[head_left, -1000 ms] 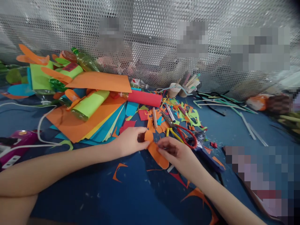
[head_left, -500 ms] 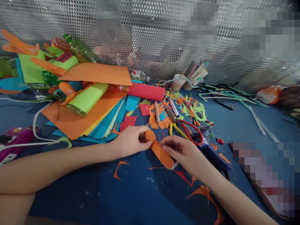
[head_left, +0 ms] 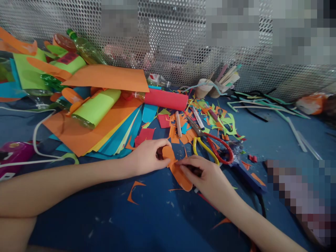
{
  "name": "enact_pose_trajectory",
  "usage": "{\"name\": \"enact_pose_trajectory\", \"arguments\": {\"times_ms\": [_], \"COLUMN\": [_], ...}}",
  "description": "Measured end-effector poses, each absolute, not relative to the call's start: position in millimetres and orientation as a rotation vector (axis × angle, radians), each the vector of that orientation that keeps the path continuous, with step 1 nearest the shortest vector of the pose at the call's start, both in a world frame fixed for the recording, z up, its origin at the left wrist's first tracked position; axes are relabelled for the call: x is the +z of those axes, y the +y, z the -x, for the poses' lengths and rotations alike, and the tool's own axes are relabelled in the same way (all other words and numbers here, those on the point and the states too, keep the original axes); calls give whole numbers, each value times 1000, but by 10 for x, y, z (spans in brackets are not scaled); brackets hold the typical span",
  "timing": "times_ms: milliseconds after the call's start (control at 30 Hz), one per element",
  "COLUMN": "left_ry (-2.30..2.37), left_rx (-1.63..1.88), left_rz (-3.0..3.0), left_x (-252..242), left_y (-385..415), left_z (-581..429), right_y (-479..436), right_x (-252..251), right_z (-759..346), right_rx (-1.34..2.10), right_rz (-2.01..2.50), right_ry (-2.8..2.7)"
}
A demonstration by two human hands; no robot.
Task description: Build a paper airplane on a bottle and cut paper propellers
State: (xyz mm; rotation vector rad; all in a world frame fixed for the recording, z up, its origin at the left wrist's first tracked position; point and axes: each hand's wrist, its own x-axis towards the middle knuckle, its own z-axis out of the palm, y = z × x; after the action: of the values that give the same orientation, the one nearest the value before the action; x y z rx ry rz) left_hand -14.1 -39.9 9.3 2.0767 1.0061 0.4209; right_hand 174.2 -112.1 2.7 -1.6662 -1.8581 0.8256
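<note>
An orange paper piece [head_left: 181, 176] with rounded ends lies slanted between my hands, just above the blue tabletop [head_left: 118, 217]. My left hand [head_left: 149, 157] grips its upper end between thumb and fingers. The fingertips of my right hand [head_left: 201, 169] are pinched at its middle edge, so the paper there is partly hidden. Beyond my right hand rest scissors [head_left: 219, 148] with red and yellow handles, next to a blue glue gun [head_left: 246, 175].
Orange sheets [head_left: 63, 131], a green-wrapped bottle [head_left: 97, 108] and a red-wrapped bottle [head_left: 166, 99] are piled left and centre. Paper scraps surround a marker [head_left: 197, 118]. Cups [head_left: 203, 89] stand by the perforated metal panel [head_left: 173, 42]. A purple object [head_left: 15, 154] lies far left.
My right fingertips have moved up and left along the orange paper, over its middle. The view has shifted slightly, and my left hand keeps its grip.
</note>
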Motion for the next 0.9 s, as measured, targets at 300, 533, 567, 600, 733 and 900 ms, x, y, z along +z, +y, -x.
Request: {"name": "enact_pose_trajectory", "arguments": {"times_ms": [300, 533, 567, 600, 733, 900], "left_ry": [964, 893, 891, 891, 894, 900], "left_rx": [424, 408, 399, 391, 369, 374], "left_rz": [-2063, -2066, -2080, -2096, -2149, -2176], "left_x": [94, 91, 94, 98, 110, 101], "left_y": [-390, -386, -388, -391, -405, -412], "left_z": [152, 148, 148, 147, 143, 138], "right_y": [-1132, -1134, -1134, -1134, -1130, -1117], "right_x": [68, 65, 67, 70, 78, 67], "right_z": [-1725, -1731, -1734, -1738, -1741, -1727], "right_rx": [817, 813, 813, 814, 824, 837], "right_rz": [1631, 1640, 1645, 1649, 1654, 1644], "right_ry": [-1928, -1918, -1912, -1908, -1903, -1907]}}
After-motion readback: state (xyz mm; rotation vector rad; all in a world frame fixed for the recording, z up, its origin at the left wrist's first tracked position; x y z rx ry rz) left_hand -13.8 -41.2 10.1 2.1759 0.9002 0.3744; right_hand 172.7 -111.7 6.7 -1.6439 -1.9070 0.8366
